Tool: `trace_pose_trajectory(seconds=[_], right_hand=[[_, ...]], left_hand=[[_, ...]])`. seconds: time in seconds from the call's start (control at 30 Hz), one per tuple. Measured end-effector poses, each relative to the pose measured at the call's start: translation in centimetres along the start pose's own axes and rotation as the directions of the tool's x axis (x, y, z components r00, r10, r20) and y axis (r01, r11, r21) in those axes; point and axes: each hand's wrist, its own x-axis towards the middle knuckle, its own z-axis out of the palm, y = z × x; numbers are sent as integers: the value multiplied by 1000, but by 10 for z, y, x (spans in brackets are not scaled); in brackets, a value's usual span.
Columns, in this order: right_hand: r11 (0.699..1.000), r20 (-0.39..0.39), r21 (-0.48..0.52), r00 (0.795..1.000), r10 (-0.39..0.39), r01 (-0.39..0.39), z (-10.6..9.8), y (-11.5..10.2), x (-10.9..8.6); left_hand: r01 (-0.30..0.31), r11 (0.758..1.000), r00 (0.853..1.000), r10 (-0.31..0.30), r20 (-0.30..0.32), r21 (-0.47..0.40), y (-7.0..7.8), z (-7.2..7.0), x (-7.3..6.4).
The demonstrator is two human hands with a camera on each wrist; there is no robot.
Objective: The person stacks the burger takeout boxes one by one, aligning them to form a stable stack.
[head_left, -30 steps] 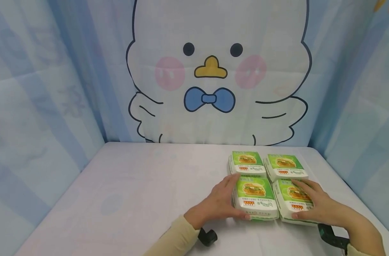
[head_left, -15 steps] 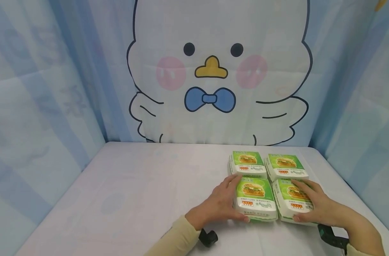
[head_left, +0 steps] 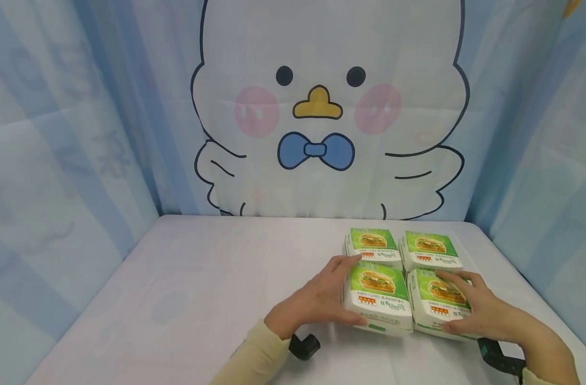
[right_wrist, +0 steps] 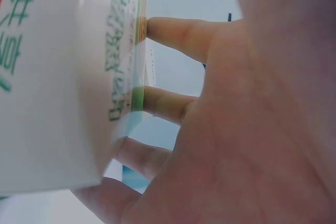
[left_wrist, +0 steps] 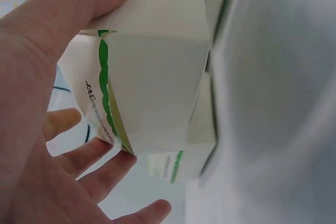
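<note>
My left hand (head_left: pixel 317 299) grips the near-left burger box (head_left: pixel 377 291) by its left side, thumb at the front edge. My right hand (head_left: pixel 471 310) grips the near-right burger box (head_left: pixel 432 302), just right of the first and touching it. Each hand is nearest its own box. Lids show a burger picture on green; the print is unreadable.

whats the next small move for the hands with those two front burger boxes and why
Probably nudge the front-left box back and flat until square with the rear boxes. The left hand grips its side, and it looks tipped, near edge off the table. The right hand holds the front-right box, which sits level.
</note>
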Motion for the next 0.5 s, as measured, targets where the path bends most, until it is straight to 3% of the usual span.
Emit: trace_pose_trajectory(seconds=[0.27, 0.5], right_hand=[[1000, 35, -7, 999, -6, 6, -1, -5, -1], [999, 8, -28, 1000, -23, 23, 3, -14, 1]], left_hand=[[-3, 999, 1000, 2, -19, -33, 0, -20, -8], [-7, 999, 998, 5, -55, -46, -5, -29, -11]])
